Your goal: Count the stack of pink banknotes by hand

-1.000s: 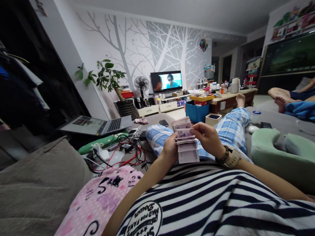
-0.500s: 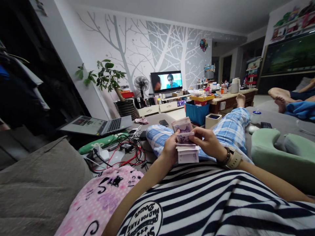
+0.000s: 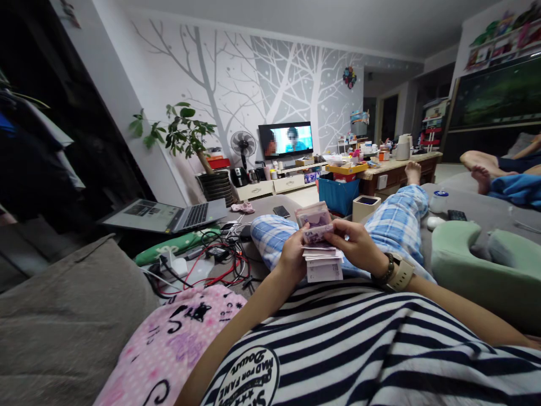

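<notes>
- Grey sofa [image 3: 63, 316] filling lower left of frame; open laptop [image 3: 169, 214] at left centre.
- Left hand [image 3: 291, 256] at frame centre, fingers clenched round a folded stack of banknotes [image 3: 323, 265].
- Right hand [image 3: 359, 245] just beside, fingers pinching the top note [image 3: 316, 234].
- Step in hand, seemingly: counting notes one by one; next move calls for peeling a single note cleanly.

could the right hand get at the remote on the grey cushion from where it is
Probably yes, with a stretch: the remote lies in the open beyond the plaid leg, but the right hand is busy on the banknotes.
</notes>
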The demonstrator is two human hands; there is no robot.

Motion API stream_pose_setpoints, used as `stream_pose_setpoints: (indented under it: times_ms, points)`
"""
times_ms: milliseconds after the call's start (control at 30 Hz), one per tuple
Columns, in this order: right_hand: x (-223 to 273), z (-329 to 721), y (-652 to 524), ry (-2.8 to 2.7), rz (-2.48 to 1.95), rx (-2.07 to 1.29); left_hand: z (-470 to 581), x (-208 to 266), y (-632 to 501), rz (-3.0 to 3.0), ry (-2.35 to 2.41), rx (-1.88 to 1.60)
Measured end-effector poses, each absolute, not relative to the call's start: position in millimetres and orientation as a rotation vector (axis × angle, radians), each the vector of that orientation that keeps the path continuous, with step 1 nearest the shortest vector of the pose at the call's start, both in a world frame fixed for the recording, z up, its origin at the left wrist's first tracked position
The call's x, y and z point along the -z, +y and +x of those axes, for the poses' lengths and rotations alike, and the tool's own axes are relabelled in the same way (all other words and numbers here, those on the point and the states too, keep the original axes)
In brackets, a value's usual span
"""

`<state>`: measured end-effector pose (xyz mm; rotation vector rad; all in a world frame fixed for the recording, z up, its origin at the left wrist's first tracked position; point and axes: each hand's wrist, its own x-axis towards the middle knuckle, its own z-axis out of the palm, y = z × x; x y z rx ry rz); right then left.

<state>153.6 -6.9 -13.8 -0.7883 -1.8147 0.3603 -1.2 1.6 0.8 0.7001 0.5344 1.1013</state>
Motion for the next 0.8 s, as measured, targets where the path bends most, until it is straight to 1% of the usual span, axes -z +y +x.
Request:
stream_pose_setpoints:
  times_ms: [167,800]
  points:
    - [13.1,152.8,-7.7,-1.809,-0.791,-0.354,-1.6,-3.5,-1.2,0.683,0.544,-1.134]
    - [9.9,151.9,-11.4,-1.793,-0.71,-0.405,-0.6,-5.7,-1.5,0.671,0.514,-1.074]
